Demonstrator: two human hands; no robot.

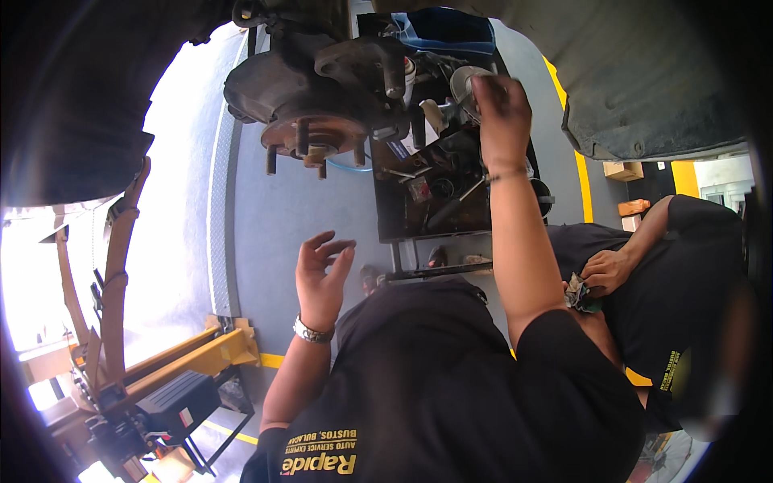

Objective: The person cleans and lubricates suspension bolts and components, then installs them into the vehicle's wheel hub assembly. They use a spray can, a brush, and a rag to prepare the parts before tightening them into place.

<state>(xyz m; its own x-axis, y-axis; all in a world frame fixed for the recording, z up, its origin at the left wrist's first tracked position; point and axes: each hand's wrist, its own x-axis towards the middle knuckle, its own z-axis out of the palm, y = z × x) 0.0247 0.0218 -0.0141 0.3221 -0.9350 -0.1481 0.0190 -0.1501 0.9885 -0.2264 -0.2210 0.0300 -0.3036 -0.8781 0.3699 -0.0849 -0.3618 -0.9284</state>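
My left hand (322, 278) is raised below the wheel hub, its fingers bent and apart with nothing in them. The rusty hub (334, 129) has several studs pointing down and sits under a dark knuckle and backing plate (270, 84). My right hand (506, 121) reaches over the tool cart (388, 217), its fingers curled at the edge of a round metal dish (463, 80). Whether it grips the rim or a small thing there is hidden by the fingers.
On the cart lie several dark tools, a white can (409, 79) and a blue-black bag (447, 30). A co-worker (692, 282) at my right holds a crumpled rag (576, 293). Dark body panels (644, 88) hang overhead. A yellow lift arm (193, 354) stands at the lower left.
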